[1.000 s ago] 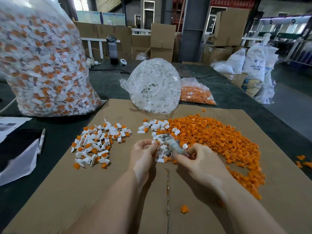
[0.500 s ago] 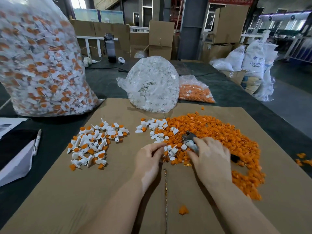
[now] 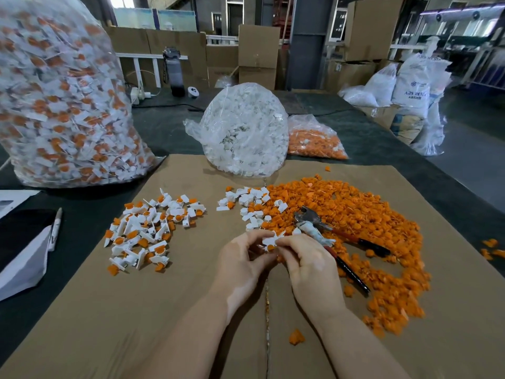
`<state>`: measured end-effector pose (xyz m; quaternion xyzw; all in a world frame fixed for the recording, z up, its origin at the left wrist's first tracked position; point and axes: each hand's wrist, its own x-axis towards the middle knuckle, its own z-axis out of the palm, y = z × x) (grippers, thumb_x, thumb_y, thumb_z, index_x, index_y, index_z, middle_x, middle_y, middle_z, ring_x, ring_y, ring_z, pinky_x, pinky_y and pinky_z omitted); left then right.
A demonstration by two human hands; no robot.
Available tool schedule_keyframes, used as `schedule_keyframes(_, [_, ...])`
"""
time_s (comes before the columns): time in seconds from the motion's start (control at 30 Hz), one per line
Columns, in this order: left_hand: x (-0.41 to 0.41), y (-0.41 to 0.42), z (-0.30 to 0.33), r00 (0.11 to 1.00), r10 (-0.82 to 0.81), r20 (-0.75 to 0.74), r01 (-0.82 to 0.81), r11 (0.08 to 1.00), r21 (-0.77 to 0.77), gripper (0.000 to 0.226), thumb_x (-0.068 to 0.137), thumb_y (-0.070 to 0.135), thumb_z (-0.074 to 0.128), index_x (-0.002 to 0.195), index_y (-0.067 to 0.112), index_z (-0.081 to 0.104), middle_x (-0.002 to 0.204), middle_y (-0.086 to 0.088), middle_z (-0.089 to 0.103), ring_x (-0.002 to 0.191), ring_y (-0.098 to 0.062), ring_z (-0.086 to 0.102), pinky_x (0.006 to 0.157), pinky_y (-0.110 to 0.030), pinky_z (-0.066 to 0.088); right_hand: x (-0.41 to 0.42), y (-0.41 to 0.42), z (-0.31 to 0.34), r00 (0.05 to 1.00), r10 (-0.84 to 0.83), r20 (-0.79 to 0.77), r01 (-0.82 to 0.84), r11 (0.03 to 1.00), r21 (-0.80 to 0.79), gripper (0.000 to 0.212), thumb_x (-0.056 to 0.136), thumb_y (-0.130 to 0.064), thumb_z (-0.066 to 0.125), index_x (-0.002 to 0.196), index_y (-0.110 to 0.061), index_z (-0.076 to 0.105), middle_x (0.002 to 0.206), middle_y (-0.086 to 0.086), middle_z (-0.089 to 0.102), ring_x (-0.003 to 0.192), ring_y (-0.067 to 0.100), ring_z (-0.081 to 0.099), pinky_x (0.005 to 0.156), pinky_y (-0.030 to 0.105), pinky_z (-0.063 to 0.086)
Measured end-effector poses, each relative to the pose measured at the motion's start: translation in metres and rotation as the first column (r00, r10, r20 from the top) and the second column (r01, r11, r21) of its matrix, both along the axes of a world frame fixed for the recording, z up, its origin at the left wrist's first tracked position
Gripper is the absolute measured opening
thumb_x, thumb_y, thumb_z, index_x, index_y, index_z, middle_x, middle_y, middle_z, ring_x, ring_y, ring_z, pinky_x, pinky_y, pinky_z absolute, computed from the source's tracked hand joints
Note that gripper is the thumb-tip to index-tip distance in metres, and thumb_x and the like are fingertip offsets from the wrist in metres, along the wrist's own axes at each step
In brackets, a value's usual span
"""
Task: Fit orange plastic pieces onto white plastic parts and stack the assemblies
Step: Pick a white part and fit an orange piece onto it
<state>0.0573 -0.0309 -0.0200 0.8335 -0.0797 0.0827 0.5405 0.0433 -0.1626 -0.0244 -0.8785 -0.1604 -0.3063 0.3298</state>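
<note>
My left hand [image 3: 243, 258] and my right hand [image 3: 308, 265] meet at the middle of the cardboard sheet [image 3: 169, 318]. Between their fingertips they pinch a small white plastic part with an orange piece [image 3: 270, 243]. Behind them lies a small heap of loose white parts [image 3: 250, 206]. To the right spreads a big heap of orange pieces [image 3: 363, 222]. A pile of finished white-and-orange assemblies [image 3: 149, 227] lies to the left. Pliers [image 3: 328, 236] with red and black handles rest on the orange heap beside my right hand.
A huge clear bag of assemblies [image 3: 60, 105] stands at the back left. A bag of white parts [image 3: 243, 129] and a bag of orange pieces [image 3: 314, 140] sit behind the cardboard. A pen [image 3: 56, 225] and papers lie at the left. One stray orange piece [image 3: 296, 337] lies near my right forearm.
My right hand put the pliers down on the orange heap and came back to the middle. Both hands now pinch a white part with an orange piece.
</note>
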Motion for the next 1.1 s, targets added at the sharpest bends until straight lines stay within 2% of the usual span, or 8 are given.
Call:
schedule_keyframes(0.13, [-0.0019,0.0005,0.0003,1.0,0.002,0.019,-0.002,1.0,0.022,0.031,0.079,0.013,0.073,0.108,0.022,0.065,0.08,0.014,0.06,0.07,0.0,0.054,0.066,-0.006,0.041,-0.0013,-0.0013,0.0003,1.0,-0.004,0.0,0.004,1.0,-0.011,0.015,0.077,0.004,0.071,0.09,-0.004,0.071,0.084,0.003,0.068,0.083,0.017,0.064,0.078,0.026,0.051])
schedule_keyframes(0.23, [-0.002,0.0,-0.0004,0.998,0.001,0.056,-0.006,0.997,0.076,0.033,0.08,0.012,0.071,0.11,0.023,0.066,0.086,0.015,0.061,0.072,0.002,0.054,0.069,-0.007,0.042,-0.0014,-0.0008,0.0004,1.0,0.017,0.005,-0.016,0.998,-0.068,0.013,0.076,0.001,0.073,0.087,-0.004,0.072,0.083,0.004,0.067,0.081,0.019,0.064,0.079,0.021,0.047])
schedule_keyframes(0.4, [-0.0034,-0.0018,-0.0038,0.994,0.004,0.108,-0.018,0.991,0.136,0.035,0.08,0.012,0.071,0.113,0.024,0.066,0.102,0.009,0.065,0.084,0.0,0.056,0.075,-0.003,0.04,-0.0018,-0.0009,0.0004,0.999,0.005,0.035,-0.001,0.995,-0.104,0.008,0.074,0.002,0.074,0.078,-0.005,0.07,0.077,0.005,0.065,0.076,0.021,0.063,0.075,0.021,0.044])
schedule_keyframes(0.67, [-0.0035,-0.0007,-0.0062,0.984,-0.04,0.174,-0.006,0.966,0.257,0.033,0.083,0.016,0.068,0.115,0.023,0.065,0.107,0.006,0.065,0.092,0.001,0.052,0.076,0.001,0.035,-0.0029,0.001,-0.0013,0.995,-0.015,0.098,0.033,0.983,-0.183,0.013,0.073,0.003,0.075,0.071,-0.004,0.063,0.071,0.007,0.06,0.068,0.024,0.059,0.06,0.033,0.051])
schedule_keyframes(0.87, [-0.0039,-0.0005,-0.0063,0.978,-0.076,0.194,0.013,0.951,0.31,0.032,0.085,0.016,0.065,0.117,0.023,0.064,0.108,0.008,0.064,0.093,0.004,0.048,0.078,0.003,0.033,-0.0054,0.0012,-0.0001,0.995,-0.017,0.096,0.036,0.98,-0.198,0.015,0.07,0.002,0.077,0.071,-0.004,0.063,0.069,0.006,0.06,0.067,0.023,0.059,0.059,0.029,0.051])
schedule_keyframes(0.97, [-0.0044,-0.0004,-0.0047,0.984,-0.062,0.167,0.016,0.964,0.265,0.032,0.085,0.014,0.066,0.115,0.022,0.065,0.105,0.009,0.063,0.09,0.004,0.05,0.077,0.003,0.034,-0.0054,0.0015,-0.0001,0.996,-0.02,0.085,0.035,0.982,-0.184,0.013,0.072,0.001,0.076,0.071,-0.005,0.064,0.07,0.005,0.061,0.068,0.022,0.06,0.062,0.028,0.05])
schedule_keyframes(1.1, [-0.003,0.0016,-0.0016,0.997,-0.018,0.079,0.009,0.994,0.109,0.031,0.082,0.014,0.069,0.112,0.021,0.065,0.094,0.008,0.063,0.082,0.0,0.056,0.072,-0.003,0.04,-0.0035,-0.0018,0.0002,0.999,-0.028,0.043,0.027,1.0,0.011,0.005,0.079,0.0,0.07,0.082,-0.004,0.069,0.078,0.003,0.066,0.076,0.016,0.062,0.075,0.016,0.044])
